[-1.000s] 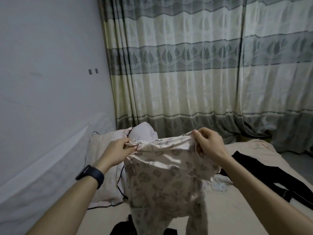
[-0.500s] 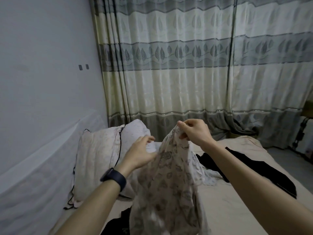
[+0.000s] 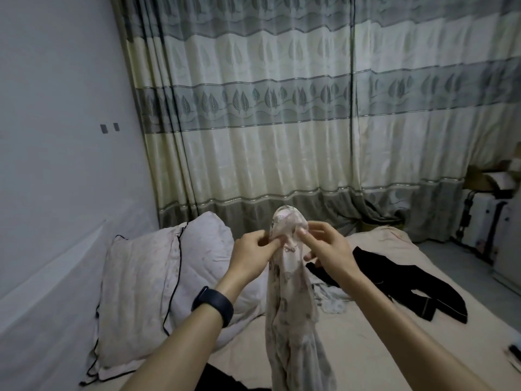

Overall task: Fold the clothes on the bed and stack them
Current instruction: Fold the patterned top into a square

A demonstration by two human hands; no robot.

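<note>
Left hand (image 3: 252,246) and right hand (image 3: 328,248) pinch the printed garment (image 3: 290,294) at its top; match the edges, then lay it on the bed (image 3: 366,351)

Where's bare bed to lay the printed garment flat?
Best: the bare sheet at near right, bordered by the hanging printed garment, the black garment and the sheet's right edge. A smaller strip lies beyond the black garment, toward the curtain. Crowded: pillows on the left, a light cloth mid-bed.
</note>
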